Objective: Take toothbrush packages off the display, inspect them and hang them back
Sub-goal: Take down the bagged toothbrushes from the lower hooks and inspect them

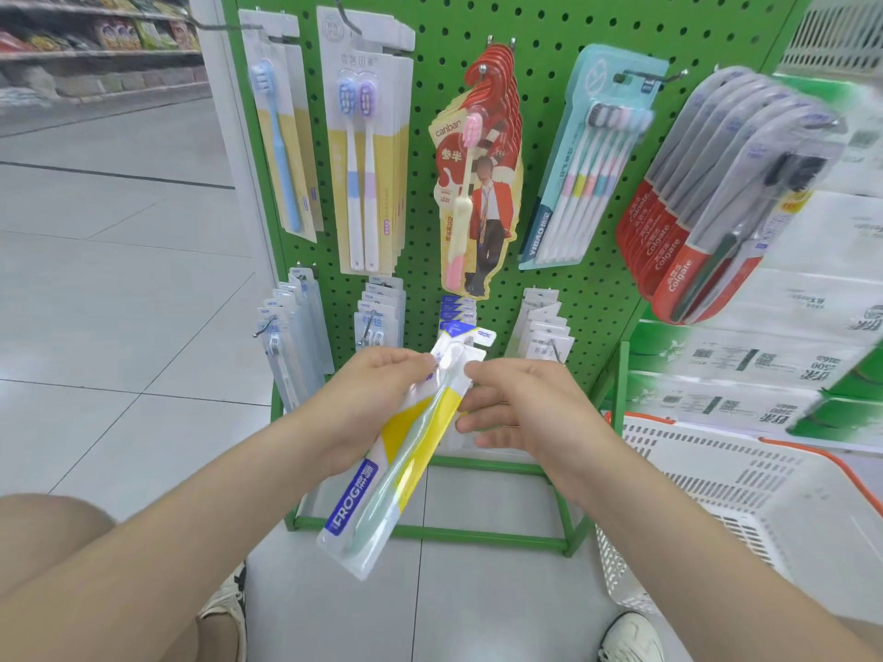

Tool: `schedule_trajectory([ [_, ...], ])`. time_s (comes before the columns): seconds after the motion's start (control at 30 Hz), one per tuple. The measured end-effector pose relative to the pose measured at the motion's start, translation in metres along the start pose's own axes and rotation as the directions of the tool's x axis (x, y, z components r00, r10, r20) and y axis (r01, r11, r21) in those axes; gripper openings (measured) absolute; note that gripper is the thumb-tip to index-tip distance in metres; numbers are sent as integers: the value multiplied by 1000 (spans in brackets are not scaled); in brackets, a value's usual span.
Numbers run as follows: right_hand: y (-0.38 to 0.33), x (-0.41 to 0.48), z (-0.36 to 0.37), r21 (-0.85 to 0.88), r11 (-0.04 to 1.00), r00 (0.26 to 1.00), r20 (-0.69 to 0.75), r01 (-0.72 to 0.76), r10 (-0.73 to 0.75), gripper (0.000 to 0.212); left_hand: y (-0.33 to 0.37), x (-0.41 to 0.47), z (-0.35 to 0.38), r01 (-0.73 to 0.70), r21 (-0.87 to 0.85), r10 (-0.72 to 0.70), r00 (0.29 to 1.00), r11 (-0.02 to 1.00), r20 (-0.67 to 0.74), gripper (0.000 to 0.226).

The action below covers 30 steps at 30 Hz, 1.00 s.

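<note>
Yellow and white, the toothbrush pack [406, 463] says "FROG" in blue. It is tilted in front of the green display [549, 40], near the low hooks. The left hand [372, 398] has its fingers clamped on the pack's top, hiding part of it. The right hand [518, 406] reaches the pack's edge, but I cannot tell if its fingers grip. Blurry red packs [678, 260] on the right say "Colgate".

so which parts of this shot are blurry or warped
Head view: Colgate packs and stacked boxes at the right edge are smeared; the FROG package is sharp, print legible; wide-angle splays the sides of the green pegboard; lighting flat, no hard shadows.
</note>
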State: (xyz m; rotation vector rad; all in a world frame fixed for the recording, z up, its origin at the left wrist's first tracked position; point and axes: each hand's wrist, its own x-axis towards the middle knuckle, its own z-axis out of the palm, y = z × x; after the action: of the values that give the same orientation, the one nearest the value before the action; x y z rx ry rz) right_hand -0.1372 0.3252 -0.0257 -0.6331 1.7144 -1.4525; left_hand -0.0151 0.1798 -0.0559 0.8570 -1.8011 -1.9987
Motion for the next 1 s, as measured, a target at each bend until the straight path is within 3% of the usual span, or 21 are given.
schedule_trajectory([
  [0.1, 5, 2, 2, -34, 999, 1000, -31, -1, 0, 26, 2, 1, -1, 59, -110, -57, 998, 992, 21, 33],
  [0.3, 6, 5, 0, -10, 1000, 999, -28, -29, 29, 42, 15, -8, 0, 42, -104, -28, 990, 994, 135, 15],
  [0.53, 5, 2, 0, 85, 996, 999, 9, -34, 33, 28, 16, -14, 2, 8, -238, 51, 970, 971, 238, 50],
  [0.7, 7, 3, 2, 107, 994, 999, -48, -13, 18, 17, 17, -15, 1, -13, -173, 68, 946, 985, 317, 58],
  [0.87, -1, 0, -1, 92, 994, 998, 39, -55, 51, 17, 15, -9, -2, -21, -223, 65, 979, 975, 195, 48],
  [1.0, -6, 0, -11, -81, 996, 997, 73, -26, 32, 19, 21, -6, -2, -160, -366, 143, 987, 917, -72, 36],
])
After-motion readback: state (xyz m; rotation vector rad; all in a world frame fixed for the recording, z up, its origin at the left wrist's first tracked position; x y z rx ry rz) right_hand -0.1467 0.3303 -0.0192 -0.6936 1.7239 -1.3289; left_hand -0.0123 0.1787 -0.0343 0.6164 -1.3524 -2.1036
